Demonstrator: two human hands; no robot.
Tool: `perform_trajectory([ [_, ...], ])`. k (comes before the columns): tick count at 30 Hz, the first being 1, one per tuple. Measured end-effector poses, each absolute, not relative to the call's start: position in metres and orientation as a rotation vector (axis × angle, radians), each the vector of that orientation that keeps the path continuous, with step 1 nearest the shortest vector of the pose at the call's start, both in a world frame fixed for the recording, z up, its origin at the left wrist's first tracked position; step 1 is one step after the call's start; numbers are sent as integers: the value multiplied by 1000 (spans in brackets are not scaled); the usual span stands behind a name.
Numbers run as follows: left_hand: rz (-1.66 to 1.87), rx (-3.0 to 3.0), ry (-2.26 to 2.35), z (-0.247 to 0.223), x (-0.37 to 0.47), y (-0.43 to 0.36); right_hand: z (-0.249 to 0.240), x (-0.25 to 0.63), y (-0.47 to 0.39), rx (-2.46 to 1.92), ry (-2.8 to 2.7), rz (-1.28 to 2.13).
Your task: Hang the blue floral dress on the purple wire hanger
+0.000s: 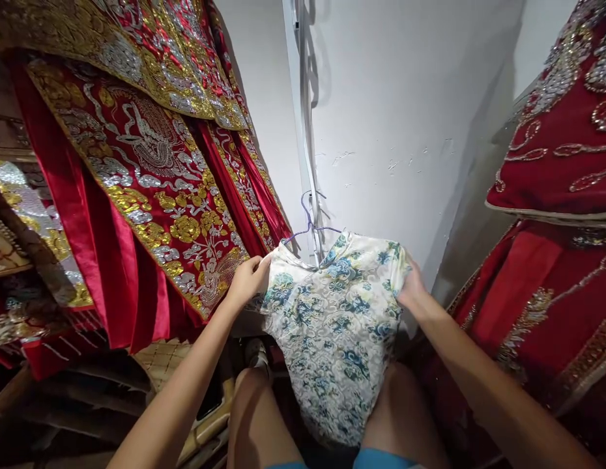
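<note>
A short-sleeved floral dress (337, 332), white with blue and green flowers, hangs from a thin purple wire hanger (310, 225). The hanger's hook meets a white metal strip (305, 130) on the wall. At the dress's left shoulder, my left hand (251, 280) pinches the sleeve between thumb and fingers. My right hand (411, 286) grips the other sleeve, with its fingers partly hidden behind the cloth. Between the two hands the dress is spread wide, its lower part falling over my knees.
Red costumes with gold and silver embroidery (156, 163) hang close on the left. Another beaded red garment (552, 260) hangs on the right. A pale wall (395, 111) stands ahead, and a bamboo frame (208, 426) is low at left.
</note>
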State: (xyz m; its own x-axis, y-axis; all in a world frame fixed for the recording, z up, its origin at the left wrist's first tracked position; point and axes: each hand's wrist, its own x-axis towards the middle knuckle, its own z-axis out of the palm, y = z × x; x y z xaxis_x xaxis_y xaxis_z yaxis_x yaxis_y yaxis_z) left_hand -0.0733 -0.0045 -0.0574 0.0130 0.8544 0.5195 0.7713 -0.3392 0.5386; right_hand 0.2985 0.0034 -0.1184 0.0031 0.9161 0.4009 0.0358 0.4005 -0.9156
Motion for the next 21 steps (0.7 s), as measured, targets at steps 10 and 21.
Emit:
perform_trajectory([
  [10, 1507, 2247, 1608, -30, -44, -2, -2, 277, -21, -447, -1247, 1195],
  [21, 1806, 1350, 749, -77, 18, -38, -86, 209, -58, -739, -2339, 280],
])
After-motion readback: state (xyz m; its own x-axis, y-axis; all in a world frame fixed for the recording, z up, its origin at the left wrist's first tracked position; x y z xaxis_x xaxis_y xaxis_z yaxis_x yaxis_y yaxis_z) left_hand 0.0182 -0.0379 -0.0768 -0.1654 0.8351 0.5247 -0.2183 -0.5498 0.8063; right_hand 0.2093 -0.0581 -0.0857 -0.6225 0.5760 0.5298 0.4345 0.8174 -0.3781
